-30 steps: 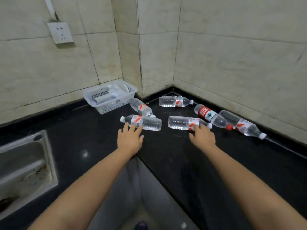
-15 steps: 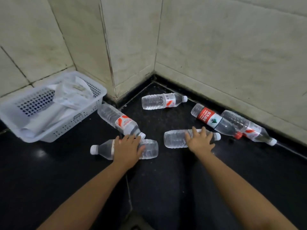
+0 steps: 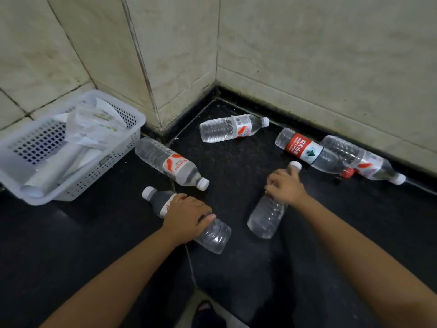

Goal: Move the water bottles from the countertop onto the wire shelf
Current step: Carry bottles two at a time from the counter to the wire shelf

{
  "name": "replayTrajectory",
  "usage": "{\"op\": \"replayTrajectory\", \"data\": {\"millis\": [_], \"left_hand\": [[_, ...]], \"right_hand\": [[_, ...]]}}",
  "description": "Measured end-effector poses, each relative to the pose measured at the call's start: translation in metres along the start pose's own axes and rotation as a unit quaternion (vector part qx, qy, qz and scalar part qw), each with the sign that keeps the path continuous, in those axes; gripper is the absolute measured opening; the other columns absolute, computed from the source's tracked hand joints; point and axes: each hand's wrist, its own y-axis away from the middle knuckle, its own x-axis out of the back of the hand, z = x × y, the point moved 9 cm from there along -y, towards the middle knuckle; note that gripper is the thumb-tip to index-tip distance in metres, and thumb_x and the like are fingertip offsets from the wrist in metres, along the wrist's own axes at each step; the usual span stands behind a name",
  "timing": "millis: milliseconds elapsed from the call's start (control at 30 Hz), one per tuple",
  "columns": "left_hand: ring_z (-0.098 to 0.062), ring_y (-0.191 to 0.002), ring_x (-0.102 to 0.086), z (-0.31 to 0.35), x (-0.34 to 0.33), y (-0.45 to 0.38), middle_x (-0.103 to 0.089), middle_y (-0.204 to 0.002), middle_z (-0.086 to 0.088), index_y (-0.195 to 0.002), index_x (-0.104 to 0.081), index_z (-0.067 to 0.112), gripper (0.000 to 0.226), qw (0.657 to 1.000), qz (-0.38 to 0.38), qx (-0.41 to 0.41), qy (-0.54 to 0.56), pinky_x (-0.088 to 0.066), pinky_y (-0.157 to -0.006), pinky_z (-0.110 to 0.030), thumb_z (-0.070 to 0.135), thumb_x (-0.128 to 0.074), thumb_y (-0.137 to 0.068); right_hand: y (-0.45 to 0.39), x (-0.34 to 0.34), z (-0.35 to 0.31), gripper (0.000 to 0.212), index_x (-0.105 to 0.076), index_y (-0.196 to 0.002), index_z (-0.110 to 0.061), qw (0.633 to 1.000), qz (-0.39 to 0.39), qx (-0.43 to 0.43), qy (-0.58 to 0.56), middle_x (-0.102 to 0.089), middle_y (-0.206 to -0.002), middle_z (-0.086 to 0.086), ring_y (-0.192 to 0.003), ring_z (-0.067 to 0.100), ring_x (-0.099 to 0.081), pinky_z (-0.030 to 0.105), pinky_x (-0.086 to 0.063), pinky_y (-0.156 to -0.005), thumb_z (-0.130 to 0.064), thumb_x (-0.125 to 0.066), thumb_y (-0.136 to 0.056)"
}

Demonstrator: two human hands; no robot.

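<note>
Currently: 0 bottles shelved, shelf not in view | 6 on counter [image 3: 236, 166] | L hand [image 3: 186, 215] wrapped round mid-body of near-left bottle [image 3: 189, 218], lying flat | R hand [image 3: 285, 185] gripping neck end of near-right bottle [image 3: 268, 214], base toward camera | 4 others untouched near wall | basket [image 3: 71, 147] at left.

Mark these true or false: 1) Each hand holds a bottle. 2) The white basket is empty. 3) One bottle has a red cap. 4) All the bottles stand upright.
1) True: the left hand grips one bottle and the right hand grips another bottle.
2) False: the basket holds white paper packets.
3) True: the red-label bottle by the wall has a red cap.
4) False: the four untouched ones lie on their sides on the countertop.
</note>
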Motion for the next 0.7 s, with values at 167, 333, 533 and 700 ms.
{"op": "replayTrajectory", "data": {"millis": [167, 333, 533, 700], "left_hand": [[-0.017, -0.100, -0.060, 0.063, -0.032, 0.011, -0.072, -0.101, 0.001, -0.093, -0.069, 0.016, 0.074, 0.970, -0.188, -0.130, -0.086, -0.023, -0.110, -0.034, 0.054, -0.006, -0.084], [-0.024, -0.094, -0.059, 0.126, -0.051, 0.000, -0.071, -0.093, -0.008, -0.084, -0.067, 0.007, 0.052, 0.964, -0.218, -0.136, -0.069, -0.029, -0.105, -0.032, 0.039, -0.029, -0.098], [-0.027, -0.144, -0.009, 0.110, -0.033, -0.009, -0.019, -0.153, -0.011, -0.142, -0.024, 0.013, 0.060, 0.989, -0.042, 0.122, -0.074, -0.006, -0.115, -0.051, 0.036, -0.046, -0.091], [-0.045, -0.138, -0.014, 0.061, -0.038, 0.028, 0.005, -0.153, -0.023, -0.146, -0.001, 0.018, 0.091, 0.883, -0.012, 0.435, 0.175, -0.024, -0.108, -0.057, 0.030, -0.064, -0.081]], "right_hand": [[0.067, -0.035, 0.002, 0.021, -0.057, -0.073, -0.029, 0.979, -0.083, 0.185, 0.035, -0.045, -0.084, -0.038, -0.138, 0.028, -0.021, 0.053, -0.036, -0.101, -0.047, -0.050, -0.065], [0.135, -0.040, 0.039, 0.027, -0.051, -0.082, -0.027, 0.981, -0.007, 0.191, 0.023, -0.058, -0.108, -0.030, -0.129, 0.030, -0.036, 0.061, -0.047, -0.084, -0.034, -0.049, -0.056], [0.155, -0.039, 0.065, 0.089, -0.012, -0.146, -0.027, 0.996, -0.016, -0.088, 0.015, 0.003, -0.156, 0.011, -0.141, 0.035, -0.011, 0.043, -0.034, -0.107, -0.025, -0.065, -0.075], [0.155, -0.044, 0.069, 0.078, -0.010, -0.144, -0.035, 0.988, 0.014, -0.132, 0.082, -0.001, -0.154, 0.016, -0.124, 0.040, -0.037, 0.044, -0.043, -0.095, -0.042, -0.059, -0.084]]}}
